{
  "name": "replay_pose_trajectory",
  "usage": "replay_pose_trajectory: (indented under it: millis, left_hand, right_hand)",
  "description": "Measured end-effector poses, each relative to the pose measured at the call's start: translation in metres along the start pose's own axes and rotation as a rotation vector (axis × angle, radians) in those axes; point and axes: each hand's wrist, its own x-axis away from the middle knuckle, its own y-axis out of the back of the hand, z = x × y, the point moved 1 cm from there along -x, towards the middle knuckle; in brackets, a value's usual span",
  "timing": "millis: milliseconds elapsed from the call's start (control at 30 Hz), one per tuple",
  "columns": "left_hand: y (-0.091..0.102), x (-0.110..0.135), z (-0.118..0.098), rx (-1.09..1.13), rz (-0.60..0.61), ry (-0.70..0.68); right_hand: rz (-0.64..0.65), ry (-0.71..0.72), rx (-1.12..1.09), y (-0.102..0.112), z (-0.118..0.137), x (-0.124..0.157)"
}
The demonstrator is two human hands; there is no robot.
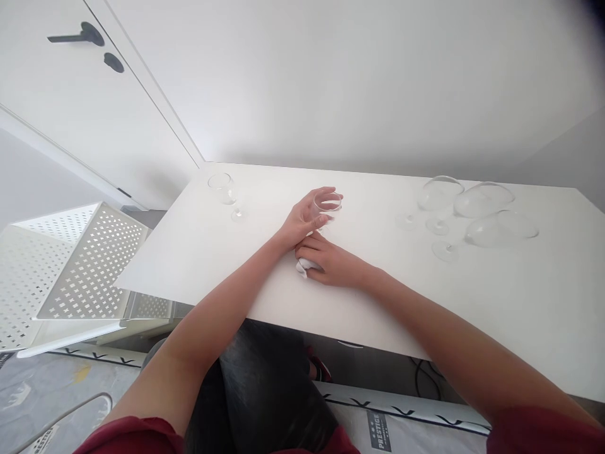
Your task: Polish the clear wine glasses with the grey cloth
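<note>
My left hand (306, 217) wraps around the bowl of a small clear wine glass (329, 205) standing on the white table (198, 252). Just in front of it my right hand (333, 261) rests on the table, fingers closed on a small crumpled white cloth (302, 267). The two hands touch near the glass's base. Another small stemmed glass (225, 192) stands upright to the left, apart from both hands.
Three large clear wine glasses (472, 208) stand grouped at the right of the table. A white perforated metal rack (85, 265) sits left of the table. A white wall lies behind; a door with a dark handle (80, 34) is at upper left.
</note>
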Motion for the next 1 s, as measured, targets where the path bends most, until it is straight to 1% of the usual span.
replay_pose_trajectory:
  millis: [100, 167, 233, 300, 367, 433, 533, 633, 733, 900, 1000]
  left_hand:
    - [-0.001, 0.0, 0.003, 0.031, 0.058, 0.041]
    - [-0.002, 0.0, 0.006, 0.051, 0.073, 0.071]
    - [-0.002, 0.0, 0.009, 0.058, 0.033, 0.09]
    - [-0.002, 0.0, 0.01, 0.069, -0.067, 0.117]
    - [0.0, -0.001, 0.01, 0.093, -0.185, 0.169]
    - [0.002, -0.002, 0.009, 0.121, -0.258, 0.223]
    - [0.004, -0.003, 0.009, 0.14, -0.282, 0.255]
    - [0.005, -0.004, 0.009, 0.129, -0.297, 0.271]
    - [0.004, -0.004, 0.009, 0.118, -0.321, 0.286]
    - [0.004, -0.004, 0.006, 0.124, -0.3, 0.289]
    - [0.003, -0.004, 0.006, 0.127, -0.314, 0.293]
  right_hand:
    - [0.026, -0.013, 0.102, -0.002, 0.002, -0.001]
    - [0.054, -0.034, 0.16, -0.003, 0.005, -0.001]
    - [0.085, -0.07, 0.2, -0.004, 0.008, -0.001]
    - [0.104, -0.134, 0.241, -0.005, 0.012, -0.002]
    - [0.095, -0.263, 0.298, -0.004, 0.014, -0.003]
    - [0.05, -0.446, 0.362, -0.001, 0.012, -0.002]
    - [-0.043, -0.701, 0.434, 0.003, 0.007, 0.002]
    - [-0.131, -0.872, 0.482, 0.006, 0.0, 0.009]
    - [-0.171, -0.993, 0.509, 0.01, -0.003, 0.014]
    - [-0.111, -1.134, 0.485, 0.025, -0.007, 0.013]
    - [-0.103, -1.208, 0.473, 0.033, -0.012, 0.015]
